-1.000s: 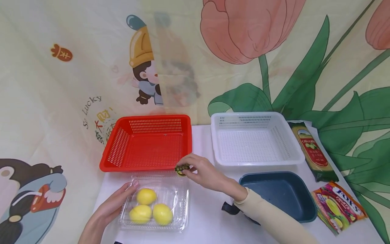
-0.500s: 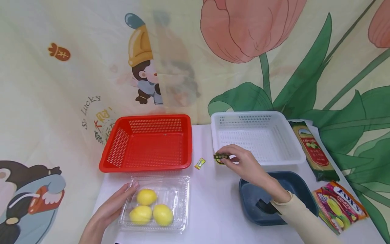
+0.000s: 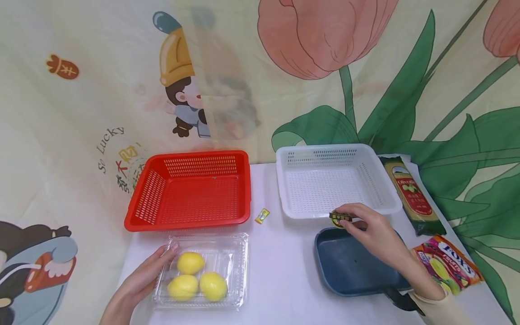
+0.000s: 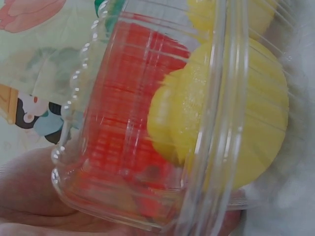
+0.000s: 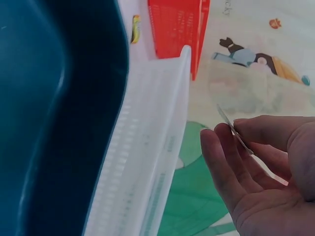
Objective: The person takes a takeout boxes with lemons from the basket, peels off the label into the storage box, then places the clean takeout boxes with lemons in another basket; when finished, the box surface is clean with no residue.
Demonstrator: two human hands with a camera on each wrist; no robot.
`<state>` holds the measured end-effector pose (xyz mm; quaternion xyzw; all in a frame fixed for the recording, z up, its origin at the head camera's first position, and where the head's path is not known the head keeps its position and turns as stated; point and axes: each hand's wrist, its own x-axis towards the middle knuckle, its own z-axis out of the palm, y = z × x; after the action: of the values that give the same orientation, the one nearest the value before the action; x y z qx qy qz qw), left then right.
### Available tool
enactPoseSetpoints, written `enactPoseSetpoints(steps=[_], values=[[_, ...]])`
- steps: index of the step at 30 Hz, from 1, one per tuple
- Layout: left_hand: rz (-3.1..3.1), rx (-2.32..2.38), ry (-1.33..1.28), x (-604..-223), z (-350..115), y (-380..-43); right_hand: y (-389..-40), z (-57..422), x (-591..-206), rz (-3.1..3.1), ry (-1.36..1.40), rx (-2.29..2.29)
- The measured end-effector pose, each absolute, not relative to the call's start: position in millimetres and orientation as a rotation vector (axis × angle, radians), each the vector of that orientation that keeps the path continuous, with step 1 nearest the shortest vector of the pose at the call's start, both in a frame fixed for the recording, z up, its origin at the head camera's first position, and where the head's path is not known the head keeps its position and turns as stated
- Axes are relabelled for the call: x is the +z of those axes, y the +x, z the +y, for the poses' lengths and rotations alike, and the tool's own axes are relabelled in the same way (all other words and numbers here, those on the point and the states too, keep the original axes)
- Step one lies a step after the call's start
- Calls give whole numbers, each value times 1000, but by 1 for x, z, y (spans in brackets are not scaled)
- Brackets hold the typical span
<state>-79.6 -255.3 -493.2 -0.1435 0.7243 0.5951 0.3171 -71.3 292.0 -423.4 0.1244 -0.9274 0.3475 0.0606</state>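
My right hand (image 3: pixel 375 230) pinches a small flat badge-like piece (image 3: pixel 340 218), dark with a yellow-green round part, between thumb and fingertips. In the right wrist view the piece (image 5: pixel 235 130) shows edge-on. That hand is above the far rim of a dark blue pan (image 3: pixel 353 266), near the front wall of the white basket (image 3: pixel 325 180). My left hand (image 3: pixel 140 280) grips the left side of a clear plastic box (image 3: pixel 233 257). Inside the box lie three lemons (image 3: pixel 213 286); in the left wrist view a lemon (image 4: pixel 261 113) shows through its wall.
A red basket (image 3: pixel 199 198) stands at the back left. Between the baskets lies a small yellow wrapped candy (image 3: pixel 262 215). At right are an olive-printed packet (image 3: pixel 413 194) and a Fox's candy bag (image 3: pixel 447 264). The pan's black handle (image 3: pixel 400 299) points toward the front right.
My right hand has carried the small flat piece rightward, from in front of the red basket to above the pan's far rim. The yellow candy came into view. My left hand stays on the box.
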Motion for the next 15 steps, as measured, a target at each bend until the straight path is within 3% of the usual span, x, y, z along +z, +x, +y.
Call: enactPoseSetpoints(steps=[15], values=[[1917, 1550, -384, -493, -257, -78, -45, 322, -456, -2948, 273, 949]])
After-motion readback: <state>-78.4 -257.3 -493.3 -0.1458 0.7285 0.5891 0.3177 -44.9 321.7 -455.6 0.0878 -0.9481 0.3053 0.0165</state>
